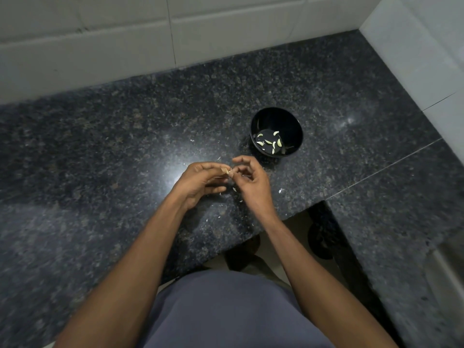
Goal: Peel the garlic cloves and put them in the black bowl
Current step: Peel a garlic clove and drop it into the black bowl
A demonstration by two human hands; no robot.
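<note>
Both hands meet above the dark speckled surface (125, 151), near its front edge. Left hand (200, 183): fingers curled, thumb and forefinger pinching a small garlic clove (229, 172). Right hand (252, 180): fingers curled too, their tips pinching the same clove from the other side; forefinger arched above. Black bowl (293, 121) sits beyond the right hand, apart from it, holding several peeled cloves (270, 143) on its bottom. Pale skin scraps (281, 190) lie scattered on the surface around and under the hands. Open surface stretches wide to the left and behind the bowl up to the tiled wall (125, 46). To the right, the front edge steps back in a notch; a side wall closes the far right.
</note>
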